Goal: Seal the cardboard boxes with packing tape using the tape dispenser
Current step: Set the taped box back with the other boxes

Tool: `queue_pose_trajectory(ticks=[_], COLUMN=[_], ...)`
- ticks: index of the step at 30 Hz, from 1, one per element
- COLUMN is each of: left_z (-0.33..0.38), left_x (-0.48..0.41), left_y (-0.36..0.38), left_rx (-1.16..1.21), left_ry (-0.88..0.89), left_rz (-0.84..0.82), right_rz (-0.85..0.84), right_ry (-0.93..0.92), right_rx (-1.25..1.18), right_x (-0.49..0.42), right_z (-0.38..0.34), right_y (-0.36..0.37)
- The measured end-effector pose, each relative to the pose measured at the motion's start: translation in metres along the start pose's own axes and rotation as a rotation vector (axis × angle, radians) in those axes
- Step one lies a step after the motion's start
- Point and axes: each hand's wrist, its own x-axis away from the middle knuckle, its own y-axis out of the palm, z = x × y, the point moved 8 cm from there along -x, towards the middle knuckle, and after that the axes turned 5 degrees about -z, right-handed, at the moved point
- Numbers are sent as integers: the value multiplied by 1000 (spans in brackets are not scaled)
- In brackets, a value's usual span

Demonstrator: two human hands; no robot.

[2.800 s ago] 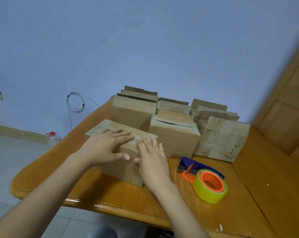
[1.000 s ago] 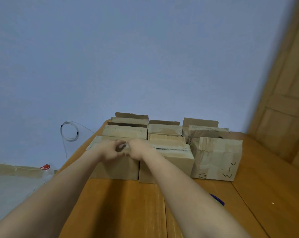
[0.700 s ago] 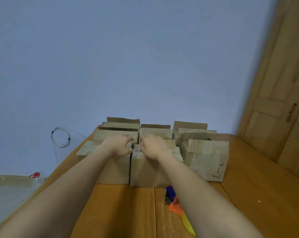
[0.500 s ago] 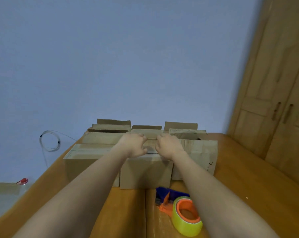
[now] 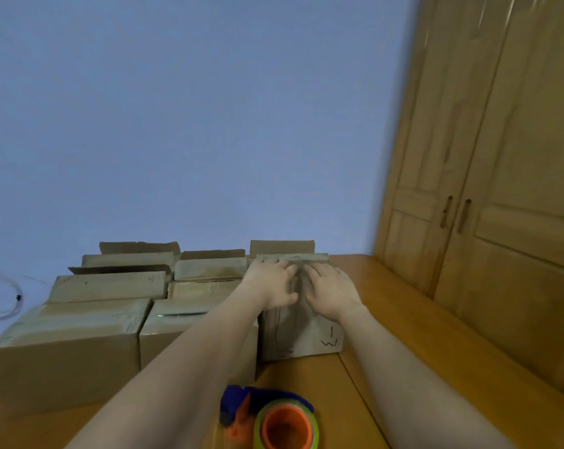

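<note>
Centre right: left hand (image 5: 270, 286) and right hand (image 5: 334, 294), fingers spread flat, press the top of a creased brown cardboard box (image 5: 306, 335) marked "W" in black pen; blue-and-orange tape dispenser (image 5: 267, 419) with a yellow-green roll, bottom centre; glossy wooden table (image 5: 387, 319); pale blue wall (image 5: 193, 124); panelled wooden doors (image 5: 488, 189), right.

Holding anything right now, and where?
Nothing gripped: left hand and right hand press flat atop the marked brown cardboard box; blue-orange tape dispenser lies untouched.
</note>
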Motion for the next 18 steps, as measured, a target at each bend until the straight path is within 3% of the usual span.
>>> queue_pose_trajectory(ticks=[7,12,18], left_z=[-5,-6,-8], left_x=[-32,-45,-51], left_y=[10,34,44], left_rx=[107,131,125], left_ry=[-42,-40,-12], left_rz=[-9,-126,-129], right_rz=[-127,-241,-387], right_ry=[-37,-28,-22], right_rx=[58,-32,-147], right_x=[-18,-35,-44], right_z=[20,30,42], right_y=[8,24,46])
